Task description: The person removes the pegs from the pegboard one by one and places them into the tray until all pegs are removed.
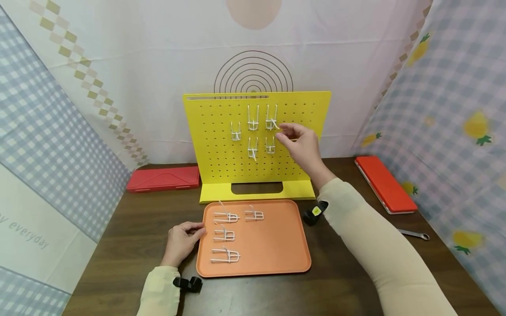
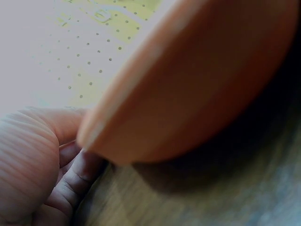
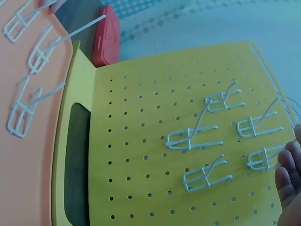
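Observation:
A yellow pegboard [image 1: 221,166] stands upright at the back, with several white wire hooks [image 1: 253,151] hung in its holes. At the upper right hook [image 1: 271,118], my right hand [image 1: 302,142] holds its thumb and index finger apart, with the prong's end right at the fingertips. The right wrist view shows its fingers [image 3: 289,172] beside that hook [image 3: 263,159]. My left hand [image 1: 182,241] pinches the left rim of an orange tray [image 1: 276,245], thumb above and fingers [image 2: 77,179] below. More white wire hooks [image 1: 227,255] lie on the tray's left half.
A red case [image 1: 164,179] lies left of the pegboard, and another red case [image 1: 385,184] lies to the right. A wrench [image 1: 415,235] shows partly behind the right sleeve. Patterned cloth hangs around the brown table [image 1: 118,263].

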`<state>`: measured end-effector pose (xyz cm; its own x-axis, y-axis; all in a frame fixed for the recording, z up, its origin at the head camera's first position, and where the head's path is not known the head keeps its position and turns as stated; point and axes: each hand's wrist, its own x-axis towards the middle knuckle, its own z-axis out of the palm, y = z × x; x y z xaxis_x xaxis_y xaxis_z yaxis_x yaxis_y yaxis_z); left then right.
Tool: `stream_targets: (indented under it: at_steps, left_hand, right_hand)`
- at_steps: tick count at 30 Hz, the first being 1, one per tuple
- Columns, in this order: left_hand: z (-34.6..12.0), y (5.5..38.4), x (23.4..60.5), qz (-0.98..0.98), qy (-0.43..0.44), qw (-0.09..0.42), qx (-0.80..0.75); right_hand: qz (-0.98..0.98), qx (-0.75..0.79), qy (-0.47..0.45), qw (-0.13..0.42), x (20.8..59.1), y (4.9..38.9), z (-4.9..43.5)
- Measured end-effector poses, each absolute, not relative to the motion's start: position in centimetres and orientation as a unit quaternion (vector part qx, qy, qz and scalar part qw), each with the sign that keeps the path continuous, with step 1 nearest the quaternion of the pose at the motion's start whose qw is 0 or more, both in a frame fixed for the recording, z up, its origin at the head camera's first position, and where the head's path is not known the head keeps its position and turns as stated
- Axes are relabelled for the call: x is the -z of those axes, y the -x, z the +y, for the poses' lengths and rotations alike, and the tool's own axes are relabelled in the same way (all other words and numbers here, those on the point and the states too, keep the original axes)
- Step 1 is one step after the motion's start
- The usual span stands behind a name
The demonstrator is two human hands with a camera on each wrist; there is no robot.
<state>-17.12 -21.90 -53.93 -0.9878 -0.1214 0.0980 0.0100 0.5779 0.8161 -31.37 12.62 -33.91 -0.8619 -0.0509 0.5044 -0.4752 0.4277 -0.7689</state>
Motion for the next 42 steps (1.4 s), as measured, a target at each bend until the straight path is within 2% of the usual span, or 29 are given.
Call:
stream_targets:
  at_steps: [18, 42]
  left_hand:
    - [-21.9, 17.2, 54.1, -0.887, -0.033, 0.075, 0.455]
    - [-22.0, 17.3, 54.3, -0.883, -0.028, 0.078, 0.461]
  right_hand:
    - [-0.793, -0.561, -0.155, 0.177, 33.3, 32.3, 11.4]
    - [-0.789, -0.544, -0.161, 0.236, 33.7, 32.8, 10.8]
